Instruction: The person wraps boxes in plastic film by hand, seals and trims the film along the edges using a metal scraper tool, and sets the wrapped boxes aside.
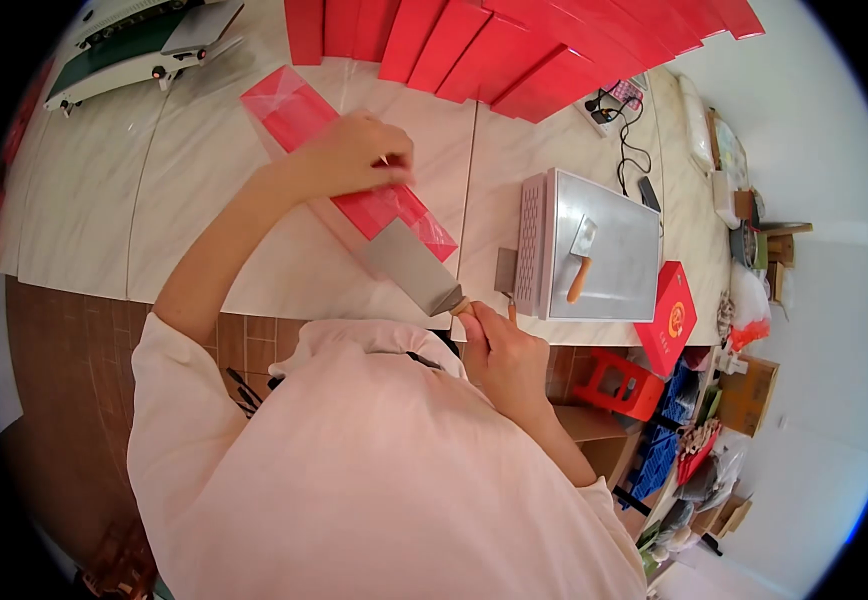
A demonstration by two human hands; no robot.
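Observation:
A long red box [299,112] in clear film lies slantwise on the marbled table [194,160]. My left hand [364,155] is over its middle with the fingers curled together; what they hold, if anything, is hidden. My right hand [507,355] is closed round the wooden handle of a wide metal scraper [412,265]. The scraper's flat blade points up and left, at the near end of the box.
Red boxes [494,50] stand in a row at the back. To the right are a metal-topped heating plate [614,265] with a small scraper [581,260], another scraper [505,270] beside it, and a red box [666,318]. A machine [134,50] stands back left.

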